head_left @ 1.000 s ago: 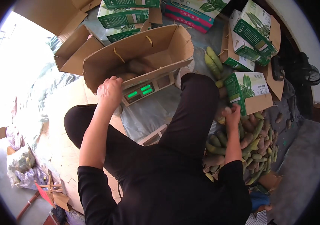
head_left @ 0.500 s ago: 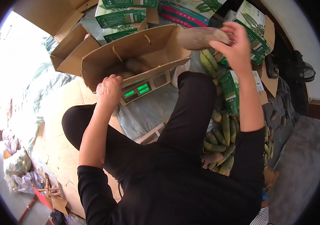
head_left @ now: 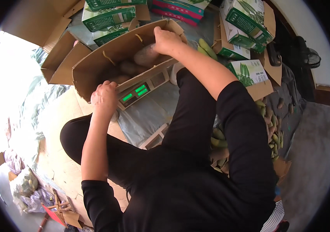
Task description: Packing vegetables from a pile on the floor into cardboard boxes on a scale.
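Observation:
A long open cardboard box [head_left: 95,63] with yellow rope handles rests on a scale [head_left: 136,94] with a lit green display. Inside lie several brownish, soil-coated radishes [head_left: 128,68], dim and partly in shadow. My left hand [head_left: 105,96] is closed over the near wall of the box toward its left end, fingertips curled inside. Over the box's right part, my right hand [head_left: 167,40] is closed round the upper end of a thick grey-brown radish [head_left: 146,56], which is down inside the box. Its fingers are largely hidden behind the hand.
Green-and-white printed cartons [head_left: 108,17] stack behind the box, with more cartons [head_left: 246,23] at the right. Green radishes [head_left: 219,138] lie beside my right leg, partly behind my sleeve. Another open carton [head_left: 66,58] stands left. A small fan [head_left: 308,60] is far right.
My right hand has carried the radish leftward and down from beside the box into it. My left hand keeps its hold on the box wall. The whole view has shifted slightly.

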{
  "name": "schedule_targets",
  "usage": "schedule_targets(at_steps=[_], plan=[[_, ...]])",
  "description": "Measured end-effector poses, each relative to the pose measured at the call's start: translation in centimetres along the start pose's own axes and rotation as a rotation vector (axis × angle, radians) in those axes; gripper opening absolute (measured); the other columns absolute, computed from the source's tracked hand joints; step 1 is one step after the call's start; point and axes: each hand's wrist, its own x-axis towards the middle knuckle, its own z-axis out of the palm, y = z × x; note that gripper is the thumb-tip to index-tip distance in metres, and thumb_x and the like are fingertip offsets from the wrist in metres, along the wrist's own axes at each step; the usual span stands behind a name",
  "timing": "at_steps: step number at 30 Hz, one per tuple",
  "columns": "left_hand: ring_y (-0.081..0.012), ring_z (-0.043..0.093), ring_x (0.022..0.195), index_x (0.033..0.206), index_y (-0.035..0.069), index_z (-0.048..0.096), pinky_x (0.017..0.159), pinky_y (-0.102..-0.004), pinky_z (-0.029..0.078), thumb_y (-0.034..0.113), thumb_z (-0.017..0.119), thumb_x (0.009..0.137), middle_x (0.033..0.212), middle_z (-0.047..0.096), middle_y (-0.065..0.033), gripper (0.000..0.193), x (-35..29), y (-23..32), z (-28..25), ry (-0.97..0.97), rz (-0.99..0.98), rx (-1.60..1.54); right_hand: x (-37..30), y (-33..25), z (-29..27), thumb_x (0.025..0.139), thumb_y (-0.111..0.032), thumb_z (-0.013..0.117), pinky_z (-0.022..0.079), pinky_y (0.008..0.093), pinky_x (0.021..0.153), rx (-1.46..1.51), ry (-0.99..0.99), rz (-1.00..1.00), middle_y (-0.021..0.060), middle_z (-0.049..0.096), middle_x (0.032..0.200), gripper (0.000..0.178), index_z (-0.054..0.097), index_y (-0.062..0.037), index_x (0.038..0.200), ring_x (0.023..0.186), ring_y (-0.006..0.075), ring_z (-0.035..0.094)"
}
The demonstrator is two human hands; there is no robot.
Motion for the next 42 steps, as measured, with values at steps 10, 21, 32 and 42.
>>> schedule_targets(at_steps=[10,21,32,42], plan=[[-0.0305,0.059,0.091,0.086,0.009,0.059,0.073,-0.0441,0.049,0.011,0.057,0.079,0.092,0.059,-0.0086,0.008,0.4,0.4,-0.2,0.015,0.036,0.031,-8.6,9.6,-7.0,0.077,-0.023,0.067,0.047,0.0272,0.074,0.491,0.132,-0.104,0.0070,0.065,0.088,0.036,0.060,-0.0049,0.108,0.083,0.0138,0.060],[-0.0333,0.058,0.093,0.104,0.005,0.059,0.076,-0.0416,0.046,0.015,0.059,0.082,0.100,0.060,-0.0121,0.025,0.4,0.7,0.1,0.005,0.068,0.043,-25.7,28.9,9.3,0.071,-0.021,0.069,0.049,0.0368,0.077,0.487,0.099,0.458,0.0140,0.065,0.090,0.027,0.064,-0.0077,0.093,0.087,0.0305,0.062],[-0.0340,0.059,0.090,0.102,0.004,0.058,0.075,-0.0407,0.047,0.016,0.058,0.082,0.098,0.061,-0.0140,0.024,0.7,-0.5,1.1,-0.014,0.077,0.003,-40.2,29.3,25.7,0.071,-0.021,0.064,0.047,0.0388,0.085,0.168,-0.449,0.718,0.0154,0.062,0.103,0.028,0.062,-0.0052,0.093,0.097,0.0337,0.058],[-0.0368,0.059,0.085,0.099,-0.001,0.057,0.073,-0.0411,0.046,0.011,0.057,0.081,0.091,0.060,-0.0183,0.021,1.2,-1.7,2.0,0.079,0.190,-0.061,-44.7,30.9,21.4,0.081,-0.014,0.053,0.046,0.0454,0.087,-0.222,-0.504,0.887,0.0102,0.057,0.120,0.032,0.057,-0.0115,0.113,0.112,0.0287,0.054]])
